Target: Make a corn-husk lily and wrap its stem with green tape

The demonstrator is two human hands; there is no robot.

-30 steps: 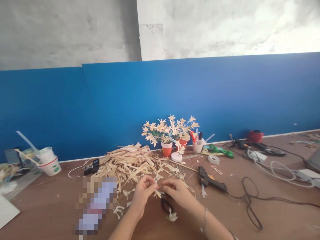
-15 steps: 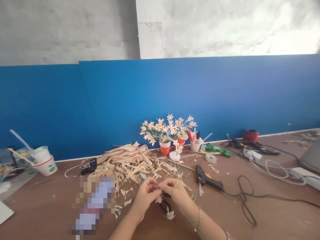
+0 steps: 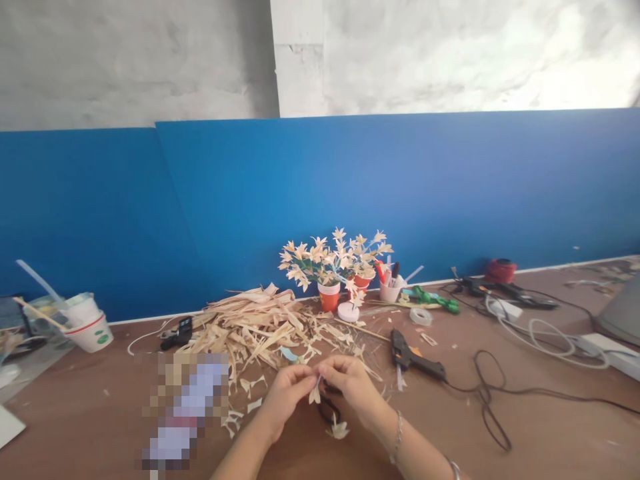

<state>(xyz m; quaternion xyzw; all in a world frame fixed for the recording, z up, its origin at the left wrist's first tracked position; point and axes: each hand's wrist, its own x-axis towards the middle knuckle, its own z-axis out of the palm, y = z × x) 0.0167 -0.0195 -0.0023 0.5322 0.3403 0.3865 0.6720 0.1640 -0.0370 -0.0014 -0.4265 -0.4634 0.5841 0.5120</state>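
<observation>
Over the near middle of the table, my left hand (image 3: 286,398) and my right hand (image 3: 353,385) meet at the fingertips. Both are closed in a pinch on a small pale husk flower (image 3: 315,396), which hangs petals down with a thin bluish stem between the fingers. Just beneath lie black loop handles (image 3: 327,408), perhaps scissors, partly hidden by my right hand. A second husk flower (image 3: 339,430) rests on the table close to them. Cut husk scraps (image 3: 254,385) are scattered left of my left hand.
A heap of dried husks (image 3: 255,320) lies behind my hands. Red pots (image 3: 329,297) of husk flowers stand at the blue partition (image 3: 400,193). To the right is a black glue gun (image 3: 417,360) with its cord; paper cups (image 3: 93,332) stand far left.
My left fingers have shifted and straightened slightly, so the flower and its bluish stem show more clearly below the fingertips. My right hand stays nearly in place.
</observation>
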